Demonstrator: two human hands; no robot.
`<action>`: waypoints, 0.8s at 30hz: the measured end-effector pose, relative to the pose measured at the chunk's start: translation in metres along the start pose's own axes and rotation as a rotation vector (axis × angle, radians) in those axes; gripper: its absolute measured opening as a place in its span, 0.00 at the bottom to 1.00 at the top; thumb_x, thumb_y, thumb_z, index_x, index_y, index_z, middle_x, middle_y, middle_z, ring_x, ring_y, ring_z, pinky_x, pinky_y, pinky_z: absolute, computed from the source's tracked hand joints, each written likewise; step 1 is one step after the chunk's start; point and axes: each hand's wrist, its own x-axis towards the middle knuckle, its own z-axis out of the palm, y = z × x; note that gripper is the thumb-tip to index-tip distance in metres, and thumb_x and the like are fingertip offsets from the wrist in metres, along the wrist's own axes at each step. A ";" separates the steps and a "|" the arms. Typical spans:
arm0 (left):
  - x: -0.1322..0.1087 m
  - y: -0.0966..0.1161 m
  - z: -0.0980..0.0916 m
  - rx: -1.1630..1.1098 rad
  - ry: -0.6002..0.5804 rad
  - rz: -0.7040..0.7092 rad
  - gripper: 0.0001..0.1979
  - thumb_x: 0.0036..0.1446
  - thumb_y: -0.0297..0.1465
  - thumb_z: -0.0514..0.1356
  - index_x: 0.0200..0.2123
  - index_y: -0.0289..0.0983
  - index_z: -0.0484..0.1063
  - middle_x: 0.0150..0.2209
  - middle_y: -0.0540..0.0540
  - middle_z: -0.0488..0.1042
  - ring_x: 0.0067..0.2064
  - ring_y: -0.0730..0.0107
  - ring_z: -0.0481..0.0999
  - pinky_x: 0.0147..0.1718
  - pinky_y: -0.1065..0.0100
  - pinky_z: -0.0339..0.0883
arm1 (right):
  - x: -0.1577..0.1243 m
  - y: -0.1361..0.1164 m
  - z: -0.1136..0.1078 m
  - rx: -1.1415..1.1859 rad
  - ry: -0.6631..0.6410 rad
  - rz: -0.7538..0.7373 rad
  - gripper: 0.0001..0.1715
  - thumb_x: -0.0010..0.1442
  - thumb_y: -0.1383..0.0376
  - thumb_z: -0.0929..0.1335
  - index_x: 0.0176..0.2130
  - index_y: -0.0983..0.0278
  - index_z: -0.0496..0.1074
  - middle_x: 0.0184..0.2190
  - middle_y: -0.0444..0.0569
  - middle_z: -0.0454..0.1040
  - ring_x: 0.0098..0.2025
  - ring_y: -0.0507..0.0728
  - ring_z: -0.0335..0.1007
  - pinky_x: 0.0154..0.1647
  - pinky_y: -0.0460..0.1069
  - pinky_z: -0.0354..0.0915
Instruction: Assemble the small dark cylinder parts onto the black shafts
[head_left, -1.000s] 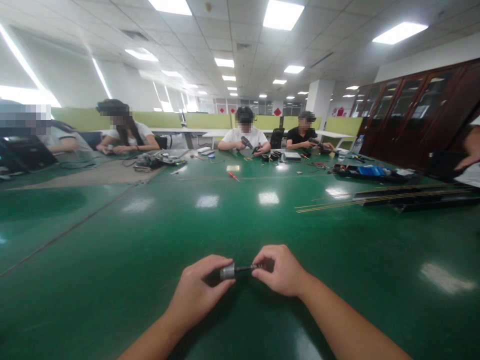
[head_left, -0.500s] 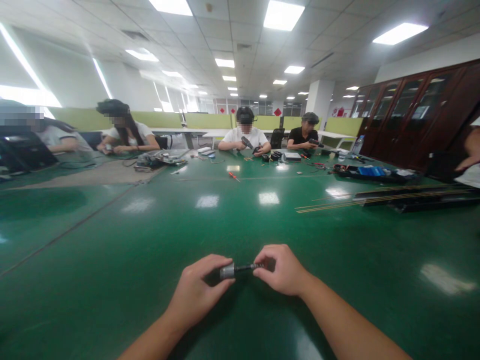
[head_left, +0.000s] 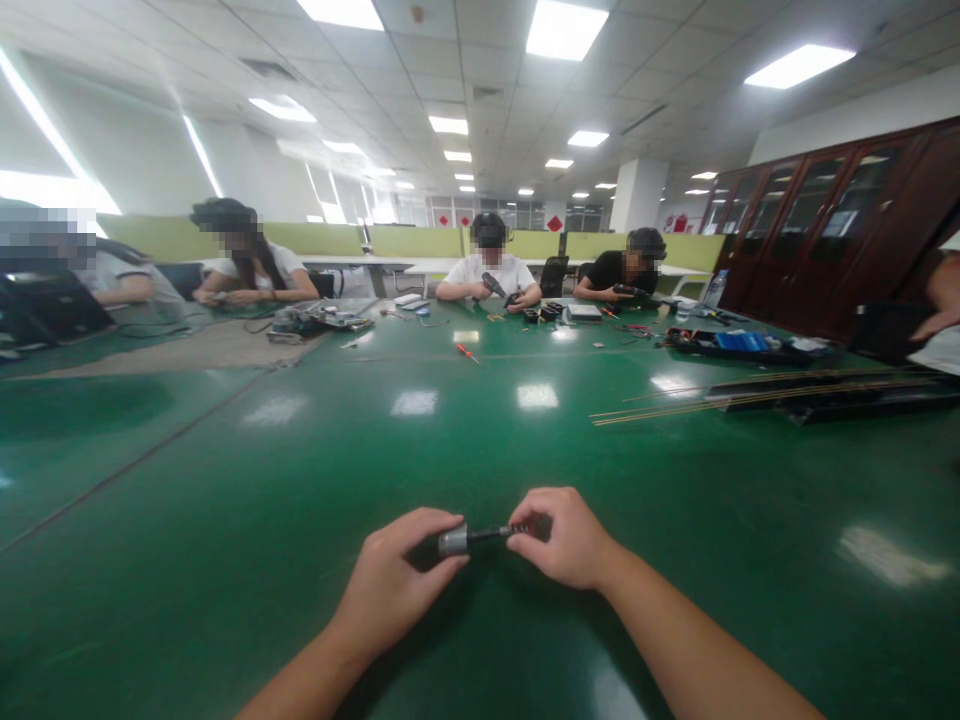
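Just above the green tabletop (head_left: pixel 480 450), my two hands hold a small tool-like part between them. Its left end is a short silver metal cylinder (head_left: pixel 454 541), and a thin dark shaft (head_left: pixel 489 534) runs from it to the right, with a ridged or spiral far end. My left hand (head_left: pixel 390 580) grips the cylinder between thumb and fingertips. My right hand (head_left: pixel 566 540) pinches the ridged end of the shaft with thumb and index finger. The part lies nearly level; its exact kind cannot be made out.
Long thin brass-coloured rods (head_left: pixel 675 406) lie at the right beside black trays. A red-handled screwdriver (head_left: pixel 467 352) rests further back. Electronic parts (head_left: pixel 319 318) are piled at the back left. Several people sit around the table, one holding a dark power tool (head_left: pixel 494 286).
My hands and the part stay almost where they were. Across the table, the person in black has leaned to the right.
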 end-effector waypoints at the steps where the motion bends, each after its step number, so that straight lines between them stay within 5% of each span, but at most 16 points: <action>1: 0.000 -0.001 0.000 0.003 -0.002 -0.002 0.12 0.52 0.31 0.68 0.42 0.42 0.79 0.40 0.48 0.82 0.40 0.64 0.82 0.42 0.67 0.76 | 0.000 0.000 0.000 0.000 0.002 -0.002 0.02 0.52 0.68 0.73 0.30 0.63 0.78 0.27 0.45 0.77 0.29 0.53 0.71 0.32 0.47 0.63; 16: -0.003 -0.004 -0.004 -0.024 -0.038 -0.110 0.12 0.53 0.35 0.68 0.43 0.42 0.78 0.41 0.47 0.80 0.42 0.62 0.80 0.45 0.64 0.72 | 0.001 0.004 -0.002 -0.006 0.020 0.027 0.03 0.52 0.66 0.74 0.31 0.64 0.78 0.26 0.45 0.77 0.29 0.53 0.72 0.33 0.47 0.63; 20: 0.000 -0.006 -0.004 -0.082 -0.061 -0.310 0.16 0.53 0.41 0.67 0.42 0.40 0.77 0.40 0.45 0.79 0.42 0.58 0.79 0.45 0.60 0.72 | 0.002 0.006 -0.003 -0.035 0.064 0.087 0.04 0.54 0.65 0.73 0.31 0.64 0.78 0.28 0.46 0.78 0.30 0.54 0.72 0.33 0.47 0.64; 24: 0.009 -0.004 -0.007 -0.451 0.022 -0.598 0.29 0.52 0.44 0.66 0.54 0.36 0.69 0.45 0.41 0.79 0.47 0.57 0.79 0.51 0.59 0.72 | 0.003 0.007 0.000 -0.041 0.071 0.135 0.04 0.55 0.64 0.72 0.32 0.64 0.78 0.28 0.46 0.78 0.29 0.54 0.71 0.32 0.47 0.63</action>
